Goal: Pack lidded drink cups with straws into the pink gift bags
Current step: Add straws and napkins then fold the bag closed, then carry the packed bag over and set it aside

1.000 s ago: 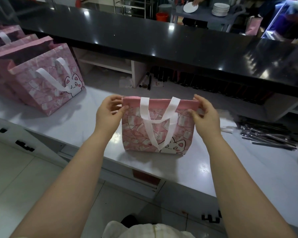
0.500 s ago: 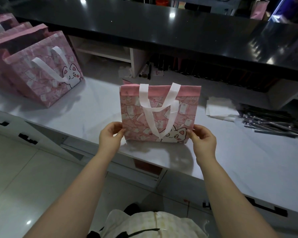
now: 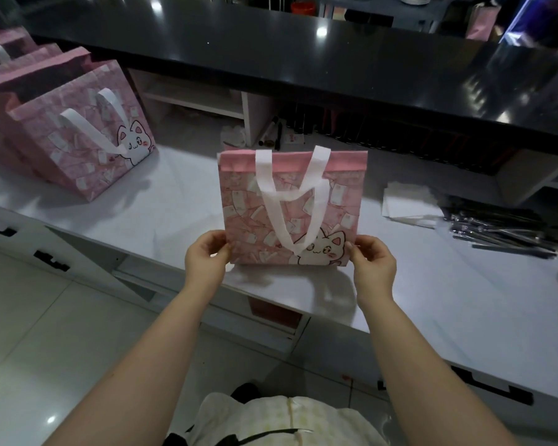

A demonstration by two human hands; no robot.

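Pinching pink bag (image 3: 290, 214) bottom corners, left hand (image 3: 207, 262), right hand (image 3: 374, 265), grips moved down from rim

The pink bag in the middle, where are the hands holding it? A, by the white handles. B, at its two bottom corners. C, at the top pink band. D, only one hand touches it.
B: the left hand and right hand each pinch a bottom corner of the bag, while its white handles hang free.

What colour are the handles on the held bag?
White handles, clearest in the head view.
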